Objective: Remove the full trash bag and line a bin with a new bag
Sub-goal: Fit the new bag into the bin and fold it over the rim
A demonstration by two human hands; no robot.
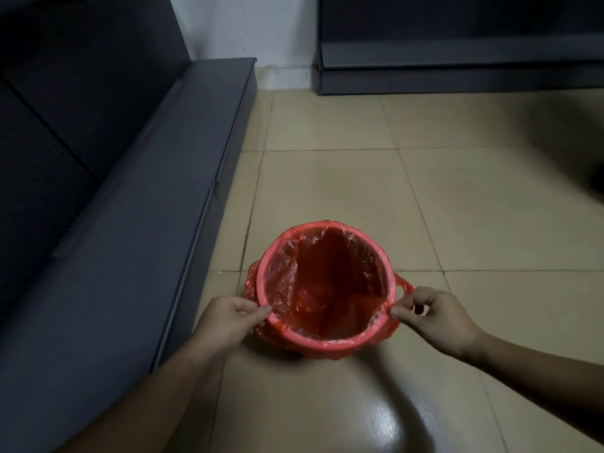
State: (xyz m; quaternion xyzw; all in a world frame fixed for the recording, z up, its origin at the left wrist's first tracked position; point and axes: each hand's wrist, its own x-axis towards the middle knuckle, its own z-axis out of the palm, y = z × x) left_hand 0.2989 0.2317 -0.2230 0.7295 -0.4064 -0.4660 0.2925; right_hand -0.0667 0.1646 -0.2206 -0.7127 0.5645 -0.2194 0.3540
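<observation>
A small round bin (327,344) stands on the tiled floor just in front of me. A thin red plastic bag (330,282) lines its inside and is folded out over the rim all round. The bag holds nothing that I can see. My left hand (228,318) pinches the bag's edge at the rim's left side. My right hand (434,317) pinches the bag at the rim's right side, beside a red bag handle loop (403,285) that sticks out.
A low dark grey bench or shelf base (130,223) runs along the left, close to the bin. Another dark grey unit (457,73) stands against the back wall. Beige floor tiles (457,207) stretch to the right and in front.
</observation>
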